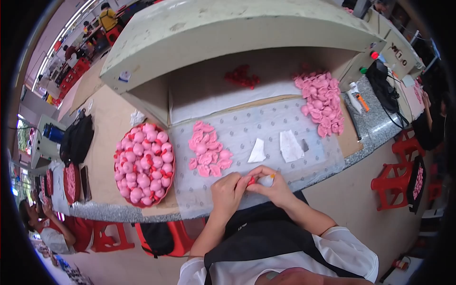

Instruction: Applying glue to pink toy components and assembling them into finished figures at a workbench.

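Note:
My left hand point(227, 192) and my right hand point(270, 186) meet at the near edge of the bench, over a clear dotted plastic sheet point(270, 128). The left fingertips pinch a small red piece point(251, 181). The right hand grips a small white tube point(267, 180) whose tip touches that red piece. Just beyond my hands lies a pile of flat pink parts point(208, 149). A round red tray point(144, 164) of pink ball-shaped toys with red bits stands to the left.
Two white paper scraps point(289, 145) lie on the sheet. A larger heap of pink parts point(322, 102) and some red pieces point(242, 76) sit under a cream machine hood point(228, 28). A black bag point(76, 140) lies left. Red stools point(394, 183) and other workers are around.

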A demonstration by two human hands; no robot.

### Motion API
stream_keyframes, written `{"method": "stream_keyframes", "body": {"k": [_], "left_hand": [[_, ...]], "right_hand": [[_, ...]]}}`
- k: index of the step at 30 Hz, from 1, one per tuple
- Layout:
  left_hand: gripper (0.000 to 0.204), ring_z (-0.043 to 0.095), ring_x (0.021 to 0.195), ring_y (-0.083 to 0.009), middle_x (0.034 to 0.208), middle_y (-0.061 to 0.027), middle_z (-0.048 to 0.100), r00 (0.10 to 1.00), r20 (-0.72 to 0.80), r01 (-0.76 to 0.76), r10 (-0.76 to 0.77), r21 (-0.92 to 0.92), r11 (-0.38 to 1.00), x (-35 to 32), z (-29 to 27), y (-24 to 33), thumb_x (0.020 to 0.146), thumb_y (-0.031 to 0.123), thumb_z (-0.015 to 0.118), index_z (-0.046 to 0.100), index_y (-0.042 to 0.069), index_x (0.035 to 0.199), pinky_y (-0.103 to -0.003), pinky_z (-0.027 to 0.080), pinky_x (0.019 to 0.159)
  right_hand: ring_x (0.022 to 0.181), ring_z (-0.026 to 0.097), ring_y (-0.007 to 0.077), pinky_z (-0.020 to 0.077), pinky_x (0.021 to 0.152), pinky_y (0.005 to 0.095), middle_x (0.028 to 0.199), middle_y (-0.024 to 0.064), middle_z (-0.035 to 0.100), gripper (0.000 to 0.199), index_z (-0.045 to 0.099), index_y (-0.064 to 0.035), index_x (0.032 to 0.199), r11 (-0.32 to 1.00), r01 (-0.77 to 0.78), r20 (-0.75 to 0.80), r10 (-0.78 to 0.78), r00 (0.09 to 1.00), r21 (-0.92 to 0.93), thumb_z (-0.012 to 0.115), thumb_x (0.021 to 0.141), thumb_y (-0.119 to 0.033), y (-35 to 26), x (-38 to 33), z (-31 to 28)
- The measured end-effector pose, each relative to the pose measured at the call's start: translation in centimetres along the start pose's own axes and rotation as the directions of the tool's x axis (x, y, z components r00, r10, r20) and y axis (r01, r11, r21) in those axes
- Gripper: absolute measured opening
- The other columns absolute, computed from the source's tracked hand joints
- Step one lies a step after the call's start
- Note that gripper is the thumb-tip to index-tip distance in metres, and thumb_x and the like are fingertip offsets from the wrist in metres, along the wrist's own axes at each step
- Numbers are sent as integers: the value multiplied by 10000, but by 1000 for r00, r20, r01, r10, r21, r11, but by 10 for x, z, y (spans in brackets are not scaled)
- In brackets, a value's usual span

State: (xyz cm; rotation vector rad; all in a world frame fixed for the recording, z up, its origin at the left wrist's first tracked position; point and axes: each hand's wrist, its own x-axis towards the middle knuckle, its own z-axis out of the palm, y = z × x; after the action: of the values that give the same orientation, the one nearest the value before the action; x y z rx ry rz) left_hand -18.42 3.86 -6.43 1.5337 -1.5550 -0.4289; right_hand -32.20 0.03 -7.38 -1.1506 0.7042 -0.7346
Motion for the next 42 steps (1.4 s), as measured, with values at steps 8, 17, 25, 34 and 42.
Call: {"method": "stream_keyframes", "body": {"k": [8, 17, 25, 34, 42], "left_hand": [[272, 418, 428, -248, 504, -129, 435, 986, -5, 168, -170, -115, 979, 8, 8, 1, 824, 178, 455, 498, -10, 632, -305, 329, 424], [245, 495, 453, -252, 517, -103, 486, 997, -69, 33, -30, 43, 999, 4, 15, 0, 790, 199, 506, 502, 32, 612, -328, 368, 416], [261, 444, 404, -261, 469, -105, 434, 986, -161, -38, 44, 39, 999, 7, 17, -1, 819, 151, 453, 504, 5, 608, -324, 331, 396], [227, 561, 749, -210, 860, -121, 571, 958, -95, 150, -270, -637, 756, -6, 11, -11, 787, 224, 529, 571, 3, 816, -274, 431, 639], [346, 487, 1011, -258, 1087, -134, 517, 998, 14, -35, 62, -704, 709, -12, 7, -12, 663, 36, 632, 553, -1, 997, -332, 361, 866]], "right_hand": [[691, 471, 61, 392, 627, 188, 737, 4, 506, 231, 516, 0, 909, 989, -47, -18, 50, 999, 139, 613, 702, -31, -8, 11, 0], [631, 468, 73, 380, 540, 194, 720, 13, 499, 211, 502, -2, 869, 977, -73, -51, 85, 995, 203, 608, 692, -47, 1, 7, -1], [642, 471, 80, 383, 576, 197, 733, 20, 504, 199, 502, 3, 857, 960, -1, -74, 23, 997, 282, 602, 691, -41, 2, 10, 3], [645, 492, 110, 386, 553, 215, 727, 55, 520, 204, 486, -14, 831, 950, -51, -69, 76, 995, 307, 616, 683, -67, -6, 10, -6], [621, 477, 98, 375, 542, 224, 715, 39, 520, 166, 491, -23, 816, 834, -133, 74, 110, 991, 535, 598, 713, -99, -15, 3, 2]]}}
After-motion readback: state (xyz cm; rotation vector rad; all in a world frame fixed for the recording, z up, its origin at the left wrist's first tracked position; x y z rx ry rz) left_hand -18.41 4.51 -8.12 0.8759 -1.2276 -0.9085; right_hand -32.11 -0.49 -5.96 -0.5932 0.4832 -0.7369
